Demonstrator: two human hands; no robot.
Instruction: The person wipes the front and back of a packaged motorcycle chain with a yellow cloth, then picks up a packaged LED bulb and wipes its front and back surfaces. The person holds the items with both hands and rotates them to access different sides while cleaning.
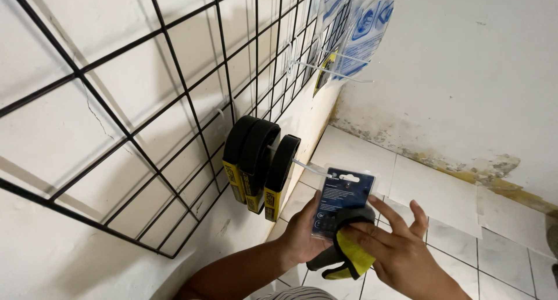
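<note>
My left hand [299, 233] holds a clear blister pack with a blue card [342, 196], its top edge at the tip of a white wire hook [303, 165]. A black belt with a yellow sleeve [347, 253] curls under the pack. My right hand [395, 242] touches the belt and the pack's lower edge, fingers spread. Three black belts with yellow sleeves [256, 160] hang on the same hook from a black wire grid [174, 102] on the white wall.
More packaged goods with blue and white cards [357, 33] hang on hooks further along the grid. The white wall [465, 73] ahead is stained along its base. White floor tiles [442, 195] lie below.
</note>
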